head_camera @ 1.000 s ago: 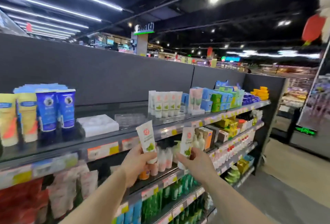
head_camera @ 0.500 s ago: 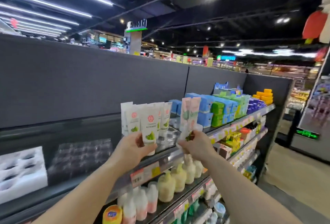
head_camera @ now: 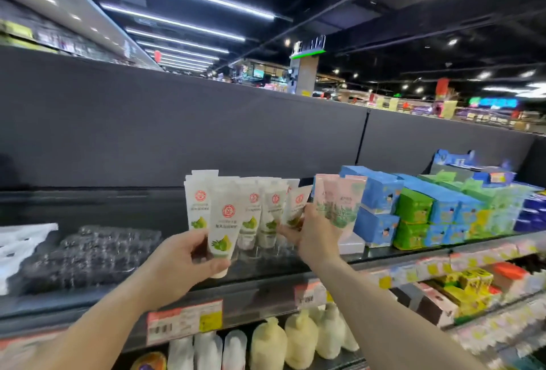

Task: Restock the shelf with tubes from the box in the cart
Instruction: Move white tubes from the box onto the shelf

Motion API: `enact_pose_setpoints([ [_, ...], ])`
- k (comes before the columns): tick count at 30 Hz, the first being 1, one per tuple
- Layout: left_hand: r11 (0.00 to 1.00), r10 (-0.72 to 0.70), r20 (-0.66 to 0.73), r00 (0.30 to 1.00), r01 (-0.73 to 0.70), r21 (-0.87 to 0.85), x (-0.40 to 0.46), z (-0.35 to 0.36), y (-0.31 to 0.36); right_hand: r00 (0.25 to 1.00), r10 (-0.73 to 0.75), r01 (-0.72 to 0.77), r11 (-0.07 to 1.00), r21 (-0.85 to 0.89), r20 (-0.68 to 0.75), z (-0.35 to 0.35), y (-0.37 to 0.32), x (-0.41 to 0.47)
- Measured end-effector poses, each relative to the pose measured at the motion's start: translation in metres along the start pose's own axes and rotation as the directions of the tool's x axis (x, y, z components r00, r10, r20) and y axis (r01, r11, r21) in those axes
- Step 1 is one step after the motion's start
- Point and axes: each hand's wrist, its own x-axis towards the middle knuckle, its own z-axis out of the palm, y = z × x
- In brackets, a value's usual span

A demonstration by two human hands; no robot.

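Note:
My left hand (head_camera: 184, 263) grips a white tube with a red seal and green fruit print (head_camera: 225, 226), upright, in front of the top shelf (head_camera: 266, 284). My right hand (head_camera: 317, 235) pinches a second white tube (head_camera: 297, 205), tilted, at the right end of a row of like tubes (head_camera: 260, 210) standing on the shelf. Pink-and-green tubes (head_camera: 339, 201) stand just right of that hand. The box and the cart are out of sight.
Clear plastic trays (head_camera: 91, 254) and a white tray (head_camera: 17, 248) lie on the shelf to the left. Blue and green boxes (head_camera: 419, 210) fill the right. Price tags (head_camera: 184, 321) line the shelf edge. Pale bottles (head_camera: 298, 337) stand on the shelf below.
Both hands have risen from below the shelf edge to the top shelf with their tubes. The right hand has brought its tube against the standing row. The view has shifted right and closer.

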Motion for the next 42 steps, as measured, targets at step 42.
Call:
enact_pose_setpoints([
  [42,0.999,-0.022,-0.063,0.998,0.02,-0.033,-0.001,0.008,0.022,0.955,-0.166,0.063,0.923,0.379,0.245,0.031,-0.05,-0.057],
])
